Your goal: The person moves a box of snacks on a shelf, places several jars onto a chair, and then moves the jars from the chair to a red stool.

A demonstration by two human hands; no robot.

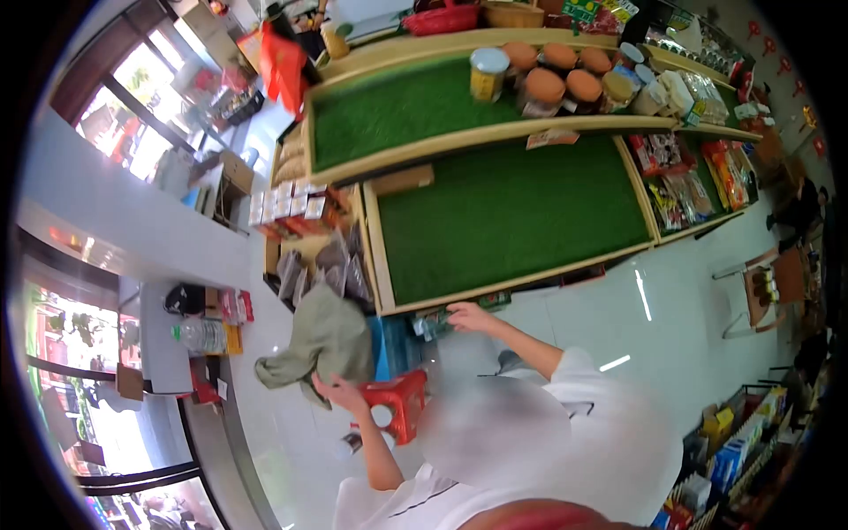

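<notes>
A grey-green cloth (331,340) lies bunched at the near left corner of the display shelf, its lower part hanging beside a blue box (389,346). My left hand (343,393) is at the cloth's lower edge, fingers apart, seeming to touch it. Just in front of the shelf's near edge, my right hand (473,318) is open with nothing in it, close to some green packages (431,324). Below the cloth, a red stool (408,405) stands on the floor between my arms.
A green-lined shelf (512,212) spans the front. Jars (543,87) stand on the upper tier, with snack packs (685,194) at right. Boxed goods (296,210) sit at left. A water bottle (201,336) stands further left, a chair (761,291) at right.
</notes>
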